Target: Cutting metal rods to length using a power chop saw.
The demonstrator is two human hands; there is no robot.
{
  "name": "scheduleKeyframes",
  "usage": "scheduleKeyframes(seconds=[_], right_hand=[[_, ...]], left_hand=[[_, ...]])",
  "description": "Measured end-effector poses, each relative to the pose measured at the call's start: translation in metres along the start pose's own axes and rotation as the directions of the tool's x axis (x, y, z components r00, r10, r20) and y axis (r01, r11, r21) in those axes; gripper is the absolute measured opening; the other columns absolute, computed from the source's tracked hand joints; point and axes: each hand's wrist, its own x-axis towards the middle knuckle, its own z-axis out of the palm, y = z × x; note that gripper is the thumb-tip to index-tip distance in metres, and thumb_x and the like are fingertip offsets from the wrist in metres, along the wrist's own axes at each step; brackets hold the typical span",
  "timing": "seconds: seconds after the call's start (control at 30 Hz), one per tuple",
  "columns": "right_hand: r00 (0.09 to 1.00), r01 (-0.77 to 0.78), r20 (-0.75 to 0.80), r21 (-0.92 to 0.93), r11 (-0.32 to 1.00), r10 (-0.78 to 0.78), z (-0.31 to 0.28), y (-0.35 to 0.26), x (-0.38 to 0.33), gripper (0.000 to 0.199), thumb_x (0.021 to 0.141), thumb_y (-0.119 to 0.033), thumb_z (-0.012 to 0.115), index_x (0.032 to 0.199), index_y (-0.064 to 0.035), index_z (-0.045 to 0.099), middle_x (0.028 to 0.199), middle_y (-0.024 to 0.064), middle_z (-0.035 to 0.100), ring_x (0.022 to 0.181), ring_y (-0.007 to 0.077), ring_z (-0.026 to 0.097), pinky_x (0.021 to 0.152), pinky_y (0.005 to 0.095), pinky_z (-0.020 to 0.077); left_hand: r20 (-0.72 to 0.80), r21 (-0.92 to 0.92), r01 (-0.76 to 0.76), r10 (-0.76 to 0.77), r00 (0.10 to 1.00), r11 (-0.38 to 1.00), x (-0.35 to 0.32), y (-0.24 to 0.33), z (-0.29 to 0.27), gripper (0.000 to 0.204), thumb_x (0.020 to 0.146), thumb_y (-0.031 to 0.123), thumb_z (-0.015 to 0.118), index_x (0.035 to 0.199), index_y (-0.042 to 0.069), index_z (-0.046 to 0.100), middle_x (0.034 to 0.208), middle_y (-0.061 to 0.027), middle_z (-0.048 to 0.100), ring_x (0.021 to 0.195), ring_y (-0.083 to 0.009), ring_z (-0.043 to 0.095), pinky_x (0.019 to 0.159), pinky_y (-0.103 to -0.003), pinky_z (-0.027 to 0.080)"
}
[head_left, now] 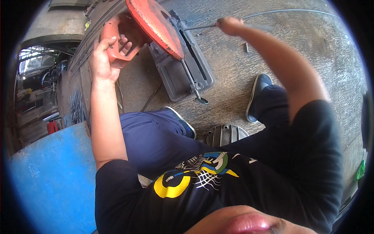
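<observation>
Two hands work at a chop saw (171, 50) that sits on the concrete floor (296, 46) at the far middle of the scene. The saw has an orange-red blade guard (156, 25), scuffed and dull with wear, an orange handle (117, 45) on its left, and a grey metal base (183, 74) with a slot and a screw clamp reaching toward the near side. The left hand (103, 54) is clamped around the orange handle, fingers curled through its loop. The right hand (230, 25), far and to the right of the guard, is closed around a thin grey metal rod (280, 13) that runs from the saw's base away to the far right. A short metal offcut (246, 47) lies on the floor just near of that hand. A ribbed grey metal cover (224, 134) lies near the person's knees. At the near left stands a blue panel (54, 175) with faint chalk marks, and beyond it a small red canister (52, 126). More rods (78, 105) lie bundled at the left.
</observation>
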Motion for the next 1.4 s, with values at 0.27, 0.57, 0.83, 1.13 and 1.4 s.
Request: scheduleKeyframes(seconds=[0.27, 0.57, 0.83, 1.13, 1.4], right_hand=[[0.958, 0.219, 0.213, -0.112, 0.969, -0.192, -0.019, 0.005, -0.011, 0.04, 0.097, -0.038, 0.04, 0.108, -0.0068, 0.063, 0.104, 0.017, 0.063, 0.101, 0.0336, 0.059, 0.09, 0.0462, 0.0444], [0.957, 0.106, 0.253, 0.157, 0.982, -0.143, 0.042, 0.018, 0.002, 0.038, 0.097, -0.034, 0.039, 0.098, -0.0042, 0.063, 0.097, 0.0197, 0.063, 0.097, 0.036, 0.059, 0.087, 0.0463, 0.0437], [0.967, 0.116, 0.213, 0.118, 0.986, -0.139, 0.037, 0.014, 0.001, 0.038, 0.098, -0.033, 0.039, 0.104, -0.0057, 0.064, 0.103, 0.0186, 0.063, 0.102, 0.0346, 0.059, 0.09, 0.0457, 0.0438], [0.981, 0.068, 0.18, 0.06, 0.996, -0.078, 0.036, -0.016, -0.015, 0.032, 0.097, -0.032, 0.042, 0.109, -0.0134, 0.064, 0.103, 0.0101, 0.066, 0.106, 0.0271, 0.059, 0.092, 0.0513, 0.0388], [0.988, 0.136, 0.078, -0.056, 0.989, -0.131, 0.02, -0.027, -0.015, 0.026, 0.097, -0.023, 0.043, 0.11, -0.0138, 0.064, 0.095, 0.0084, 0.067, 0.1, 0.0244, 0.061, 0.092, 0.0481, 0.035]], left_hand=[[0.042, -0.032, -0.04, 0.041, 0.998, 0.999, -0.003, 0.002, 0.004, 0.047, 0.082, 0.006, 0.055, 0.127, 0.001, 0.041, 0.105, -0.0167, 0.055, 0.094, -0.0255, 0.059, 0.087, -0.044, 0.052], [0.118, 0.152, -0.11, 0.093, 0.989, 0.982, -0.006, 0.005, 0.003, 0.051, 0.085, 0.014, 0.054, 0.131, -0.003, 0.039, 0.115, -0.0223, 0.055, 0.096, -0.0239, 0.058, 0.082, -0.036, 0.05], [0.21, 0.244, -0.138, 0.087, 0.974, 0.96, -0.003, 0.01, 0.005, 0.061, 0.082, 0.017, 0.056, 0.136, -0.003, 0.034, 0.115, -0.0211, 0.053, 0.087, -0.0193, 0.056, 0.072, -0.029, 0.049], [0.122, 0.268, -0.161, 0.132, 0.984, 0.95, -0.008, 0.005, 0.01, 0.059, 0.082, 0.02, 0.056, 0.133, -0.003, 0.036, 0.114, -0.0217, 0.055, 0.091, -0.0227, 0.059, 0.074, -0.032, 0.051], [0.008, 0.165, -0.209, 0.21, 0.978, 0.964, -0.01, 0.0, 0.008, 0.045, 0.083, 0.01, 0.058, 0.123, 0.005, 0.038, 0.11, -0.0307, 0.057, 0.086, -0.0319, 0.063, 0.072, -0.039, 0.055]])
